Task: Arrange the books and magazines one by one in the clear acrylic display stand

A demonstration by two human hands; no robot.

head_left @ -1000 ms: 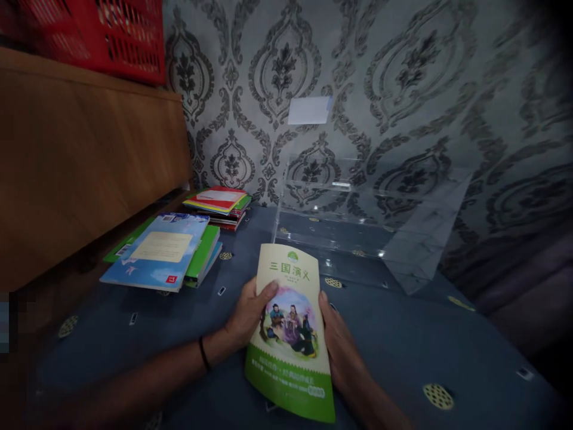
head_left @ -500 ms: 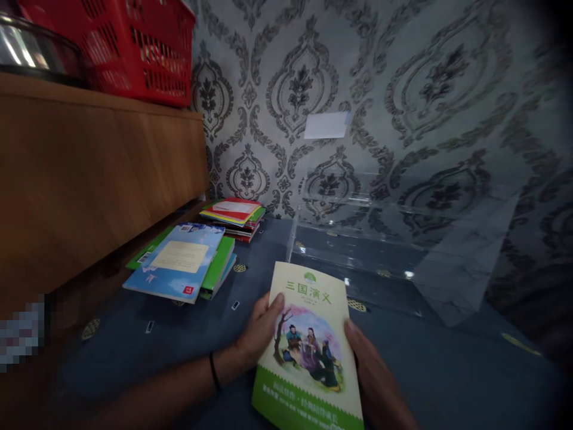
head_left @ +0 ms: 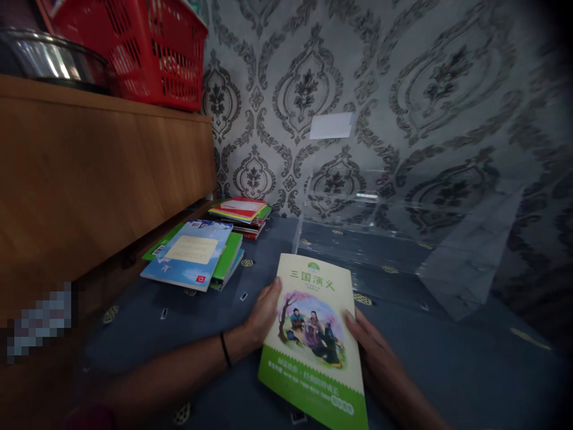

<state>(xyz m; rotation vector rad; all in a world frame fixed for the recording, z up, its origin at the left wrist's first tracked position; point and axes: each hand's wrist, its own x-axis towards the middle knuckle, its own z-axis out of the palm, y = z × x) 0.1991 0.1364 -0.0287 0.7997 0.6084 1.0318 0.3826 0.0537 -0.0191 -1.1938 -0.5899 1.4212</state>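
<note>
While the left hand (head_left: 264, 316) and right hand (head_left: 376, 343) clamp its opposite edges — thumbs on top, remaining fingers largely hidden — the paperback (head_left: 316, 334) is held over the blue tablecloth (head_left: 215, 388). Title (head_left: 312, 279) reads "三国演义"; lettering on the green band (head_left: 308, 397) is partly blurred. Clear acrylic rack (head_left: 472, 254) stands behind, partly masked by the paperback. Blue-covered book (head_left: 190, 252) tops the nearer stack (head_left: 227, 258), left.
</note>
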